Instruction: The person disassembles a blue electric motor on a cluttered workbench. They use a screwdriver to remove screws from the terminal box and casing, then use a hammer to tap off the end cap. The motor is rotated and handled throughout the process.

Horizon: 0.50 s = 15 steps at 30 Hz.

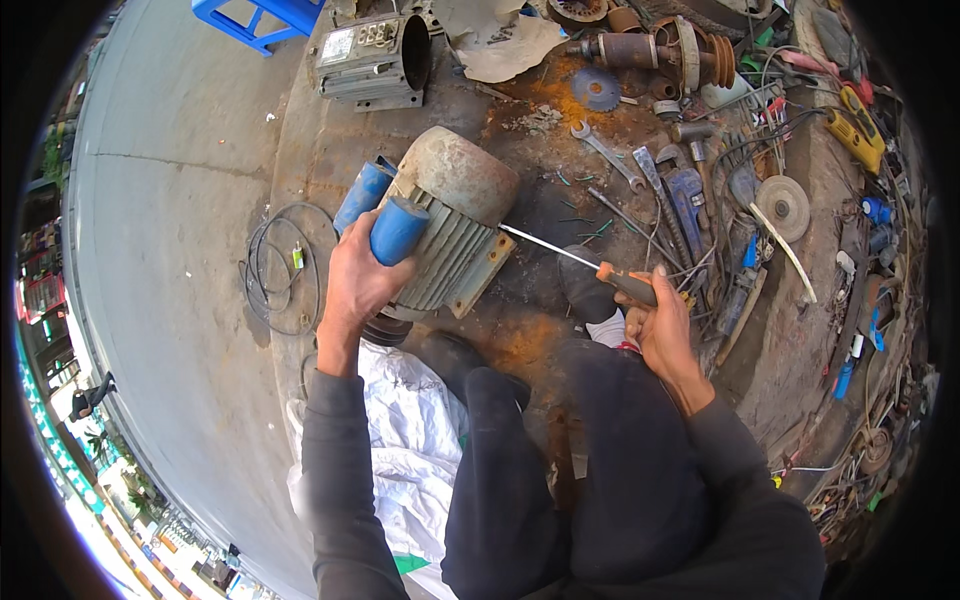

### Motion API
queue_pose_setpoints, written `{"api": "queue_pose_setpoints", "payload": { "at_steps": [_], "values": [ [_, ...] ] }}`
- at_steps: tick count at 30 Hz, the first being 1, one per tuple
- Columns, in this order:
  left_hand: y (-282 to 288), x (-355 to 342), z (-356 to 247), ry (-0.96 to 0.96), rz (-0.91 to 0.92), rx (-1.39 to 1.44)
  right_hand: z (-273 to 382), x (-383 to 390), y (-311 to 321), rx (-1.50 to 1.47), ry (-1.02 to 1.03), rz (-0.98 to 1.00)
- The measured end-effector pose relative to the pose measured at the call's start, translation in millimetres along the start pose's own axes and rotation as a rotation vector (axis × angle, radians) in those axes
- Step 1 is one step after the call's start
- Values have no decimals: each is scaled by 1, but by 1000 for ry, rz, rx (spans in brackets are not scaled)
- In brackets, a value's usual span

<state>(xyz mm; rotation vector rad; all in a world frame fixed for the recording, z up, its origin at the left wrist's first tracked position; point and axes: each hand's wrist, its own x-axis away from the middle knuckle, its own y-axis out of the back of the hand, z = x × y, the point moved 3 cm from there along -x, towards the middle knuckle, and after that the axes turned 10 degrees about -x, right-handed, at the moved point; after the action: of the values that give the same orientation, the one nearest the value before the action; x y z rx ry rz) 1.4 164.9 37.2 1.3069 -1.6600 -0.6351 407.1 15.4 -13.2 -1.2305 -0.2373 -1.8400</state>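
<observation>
An electric motor (432, 265) with grey ribbed sides and a rusty, rounded end cover (462, 172) lies tilted on the ground before me. Two blue capacitor covers stick out from its left side: a nearer one (399, 232) and a farther one (362, 196). My left hand (362, 275) is closed around the nearer cover. In my right hand (660, 330) is a screwdriver (625, 283) with an orange and dark handle. Its long shaft points left, and the tip is close to the motor's edge by the mounting foot (487, 272); whether they touch I cannot tell.
Beyond the motor stand an empty motor housing (372, 62) and a rotor with shaft (640, 50). To the right lie a combination wrench (608, 157), a blue pipe wrench (686, 205) and a grinding disc (780, 208). A coiled cable (275, 265) and white sack (405, 440) are at left.
</observation>
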Motion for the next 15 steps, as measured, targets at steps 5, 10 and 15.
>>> {"api": "queue_pose_setpoints", "payload": {
  "at_steps": [5, 10, 15],
  "values": [
    [0, -1, 4, -13, -14, -22, 3, -8, 10, -73, 195, 61],
    [-1, -1, 4, -41, -45, -40, -9, -9, 14, 4, 135, 120],
    [0, 0, 0, -3, 2, -22, -11, -9, 18, -94, 169, 64]
  ]
}}
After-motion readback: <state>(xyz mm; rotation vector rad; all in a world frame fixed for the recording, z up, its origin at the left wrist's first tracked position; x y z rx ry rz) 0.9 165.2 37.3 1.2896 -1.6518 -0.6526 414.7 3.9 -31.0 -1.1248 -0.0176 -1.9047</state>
